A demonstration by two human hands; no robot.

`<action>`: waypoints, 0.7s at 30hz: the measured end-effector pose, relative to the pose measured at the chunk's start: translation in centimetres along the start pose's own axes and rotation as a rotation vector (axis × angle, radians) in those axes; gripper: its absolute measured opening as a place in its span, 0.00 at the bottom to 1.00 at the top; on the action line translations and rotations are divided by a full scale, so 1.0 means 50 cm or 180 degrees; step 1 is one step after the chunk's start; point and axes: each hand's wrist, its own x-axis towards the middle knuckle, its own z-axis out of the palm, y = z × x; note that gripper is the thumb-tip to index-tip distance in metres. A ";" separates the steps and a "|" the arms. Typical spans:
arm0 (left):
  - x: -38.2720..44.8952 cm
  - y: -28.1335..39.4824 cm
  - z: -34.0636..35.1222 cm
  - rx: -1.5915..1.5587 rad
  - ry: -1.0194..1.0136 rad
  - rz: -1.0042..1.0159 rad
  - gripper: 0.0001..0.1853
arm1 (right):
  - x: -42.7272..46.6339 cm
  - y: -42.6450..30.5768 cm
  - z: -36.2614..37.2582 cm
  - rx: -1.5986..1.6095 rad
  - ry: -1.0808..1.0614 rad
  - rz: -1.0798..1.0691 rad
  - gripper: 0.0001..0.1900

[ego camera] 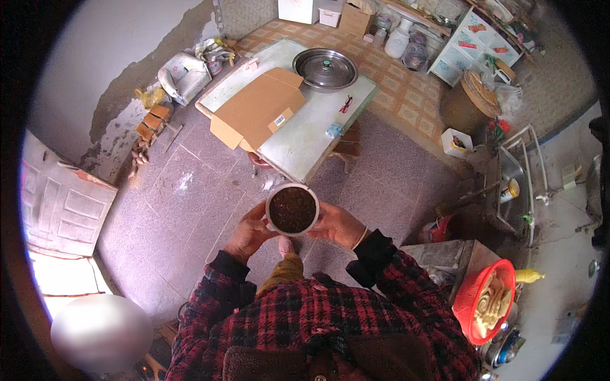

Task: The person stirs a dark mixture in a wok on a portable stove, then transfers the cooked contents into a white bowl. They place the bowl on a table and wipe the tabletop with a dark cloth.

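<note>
A round, pale-rimmed pot (292, 232) filled with dark brown soil-like matter (292, 209) is held upright in front of my body. My left hand (251, 230) grips its left side, and my right hand (339, 225) grips its right side. The pot's outer wall is mostly hidden beneath its rim. Just beyond it stands a table (294, 159) with a pale top and a green edge. On that table lie a flattened cardboard box (252, 107), a steel basin with a lid (326, 69), red-framed glasses (346, 104) and a small blue packet (333, 131).
A stool (350, 143) stands at the table's right side. Further right are a sink (513, 205), a white box (456, 143) and a red basket (464, 307) of pale folded food on a ledge. Left are a child-size armchair (183, 78), a wooden stool (153, 123) and a door (71, 195).
</note>
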 end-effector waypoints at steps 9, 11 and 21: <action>0.200 0.158 -0.065 0.0005 -0.0071 -0.0224 0.44 | 0.189 -0.102 -0.064 0.0343 0.0064 -0.0145 0.30; 0.239 0.177 -0.075 0.0254 -0.0328 -0.0141 0.43 | 0.222 -0.122 -0.090 0.0220 0.0160 -0.0096 0.31; 0.518 0.198 -0.102 0.0057 -0.0070 -0.0296 0.40 | 0.403 -0.242 -0.319 0.0252 0.0201 0.0191 0.31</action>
